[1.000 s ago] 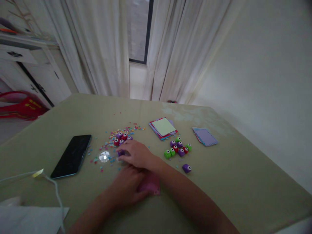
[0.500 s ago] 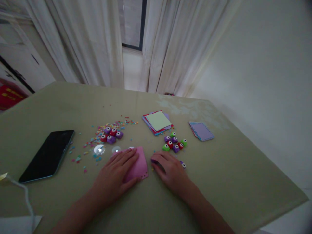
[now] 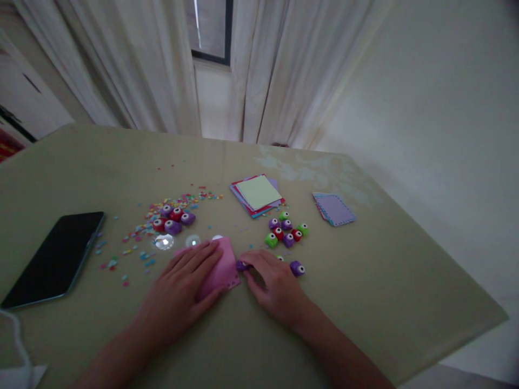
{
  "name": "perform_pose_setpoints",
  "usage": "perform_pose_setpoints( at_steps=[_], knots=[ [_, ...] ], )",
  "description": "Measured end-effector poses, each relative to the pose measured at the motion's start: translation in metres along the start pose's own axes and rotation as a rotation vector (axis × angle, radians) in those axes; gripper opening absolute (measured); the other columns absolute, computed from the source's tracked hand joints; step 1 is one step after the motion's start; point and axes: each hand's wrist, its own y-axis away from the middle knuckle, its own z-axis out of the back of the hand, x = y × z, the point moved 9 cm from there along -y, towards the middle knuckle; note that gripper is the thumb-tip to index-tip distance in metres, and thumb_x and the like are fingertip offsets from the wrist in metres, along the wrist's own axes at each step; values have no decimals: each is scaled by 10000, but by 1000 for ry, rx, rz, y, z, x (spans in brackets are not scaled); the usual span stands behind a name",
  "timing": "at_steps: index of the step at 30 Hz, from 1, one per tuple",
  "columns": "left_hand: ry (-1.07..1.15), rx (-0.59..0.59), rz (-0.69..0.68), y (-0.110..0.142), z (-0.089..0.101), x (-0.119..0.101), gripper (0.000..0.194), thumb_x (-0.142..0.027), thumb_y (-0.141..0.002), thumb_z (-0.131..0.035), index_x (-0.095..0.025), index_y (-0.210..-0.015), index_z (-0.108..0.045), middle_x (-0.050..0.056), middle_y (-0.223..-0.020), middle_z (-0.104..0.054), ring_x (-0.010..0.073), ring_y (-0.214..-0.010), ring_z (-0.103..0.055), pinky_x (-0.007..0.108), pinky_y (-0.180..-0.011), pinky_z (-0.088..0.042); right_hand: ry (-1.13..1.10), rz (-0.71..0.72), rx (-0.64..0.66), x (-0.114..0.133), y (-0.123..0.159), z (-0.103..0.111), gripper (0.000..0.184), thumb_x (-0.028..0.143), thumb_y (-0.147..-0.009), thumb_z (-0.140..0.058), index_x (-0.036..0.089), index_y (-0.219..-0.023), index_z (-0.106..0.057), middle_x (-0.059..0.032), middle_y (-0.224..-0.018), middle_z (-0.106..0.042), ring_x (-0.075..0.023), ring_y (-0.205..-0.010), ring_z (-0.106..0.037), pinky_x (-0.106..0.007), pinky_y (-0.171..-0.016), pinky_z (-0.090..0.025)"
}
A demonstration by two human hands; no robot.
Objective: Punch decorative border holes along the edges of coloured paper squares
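Two forearms come in over the near edge of the green table (image 3: pixel 385 286), with white paper (image 3: pixel 22 377) and a white cable (image 3: pixel 18 340) at the near left corner. The left hand (image 3: pixel 184 278) lies palm down, fingers stretched out and close together, pressing on a pink sheet (image 3: pixel 223 268) without gripping it. The sheet's bare right edge runs away from the person, leaning slightly left at its far end, and small dark marks line its near right corner; the hand covers too much to tell its long axis. The right hand (image 3: pixel 275 283) is curled, thumb and index finger pinched around a purple piece (image 3: pixel 242 266). Its exposed end points left at the sheet's right edge, close against it; whether the sheet enters it I cannot tell, and the fingers hide its long axis.

A black phone (image 3: pixel 57 254) slants away to the right at far left. Just beyond the right hand sit a loose purple piece (image 3: pixel 297 268) and a cluster of eyed pieces (image 3: pixel 287 233). Past the left hand are shiny discs (image 3: pixel 164 242), red and purple pieces (image 3: pixel 173 219) and paper bits (image 3: pixel 188 200). Farther off lie squares of coloured paper (image 3: pixel 259 193) and lilac-topped cards (image 3: pixel 335 209), then pale curtains (image 3: pixel 158 70).
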Motion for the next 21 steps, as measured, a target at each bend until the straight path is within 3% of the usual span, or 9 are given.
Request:
perform_pose_setpoints(
  at_steps=[9, 16, 21],
  knots=[
    [-17, -8, -14, 0, 3, -3, 696, -610, -1035, -613, -242, -1618, -512, 113, -1673, -521, 369, -1492, -550, 570, -1231, -433, -6, -19, -48, -3, -3, 2, 284, 85, -996, -609, 229, -1232, -676, -92, -1195, -757, -262, -1142, -701, -440, -1120, -518],
    [-26, 2, -2, 0, 2, -3, 707, -618, -1040, -603, -226, -1619, -506, 122, -1674, -519, 375, -1490, -546, 575, -1224, -427, -46, 11, -13, 3, -3, -1, 311, 84, -983, -616, 229, -1253, -670, -94, -1189, -743, -251, -1129, -691, -383, -1015, -561],
    [-51, 10, 1, 1, 1, -2, 704, -610, -1056, -574, -210, -1627, -484, 124, -1687, -502, 372, -1499, -531, 577, -1224, -410, -47, 42, 4, 4, -3, -1, 343, 54, -966, -610, 205, -1266, -680, -96, -1191, -757, -245, -1144, -688, -376, -1039, -546]
  ],
)
